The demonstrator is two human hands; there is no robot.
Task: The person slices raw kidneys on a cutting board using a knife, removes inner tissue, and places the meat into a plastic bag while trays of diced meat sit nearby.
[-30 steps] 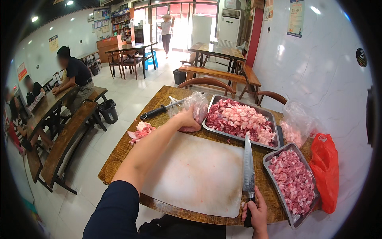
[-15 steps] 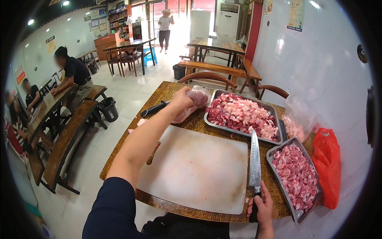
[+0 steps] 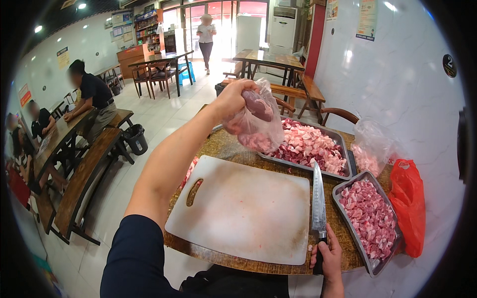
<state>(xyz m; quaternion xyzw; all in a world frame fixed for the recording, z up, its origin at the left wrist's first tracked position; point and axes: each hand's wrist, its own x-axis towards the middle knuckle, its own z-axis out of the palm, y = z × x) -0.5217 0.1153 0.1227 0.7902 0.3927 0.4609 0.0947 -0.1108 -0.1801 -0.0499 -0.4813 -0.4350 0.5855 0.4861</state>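
Above the far end of the white cutting board (image 3: 243, 213), in the head view, the left hand (image 3: 232, 99) is up in the air, fingers closed round the gathered neck of a clear plastic bag (image 3: 258, 126). The bag hangs below the fist with pink and dark red meat inside, and it sits in front of the near corner of the big metal tray (image 3: 343, 174) heaped with diced meat. Whether the bag's bottom touches the table cannot be told from here.

Down at the near edge, the right hand (image 3: 328, 253) is wrapped round the dark handle of a long knife (image 3: 318, 198). The blade points away from the person and lies along the right side of the board, its tip reaching toward the big tray.

To the right of the knife is a second, smaller metal tray (image 3: 380, 263), also filled with diced meat. Behind it slumps another clear bag (image 3: 370, 146) with meat in it, and a red plastic bag (image 3: 410, 208) leans at the wall side, just beside the small tray. A few scraps of meat (image 3: 189, 171) show at the board's left edge, partly behind the forearm. All of it rests on a round wooden table (image 3: 223, 144).

Further back are dining tables, benches, seated people on the left, and a person standing near the doorway.
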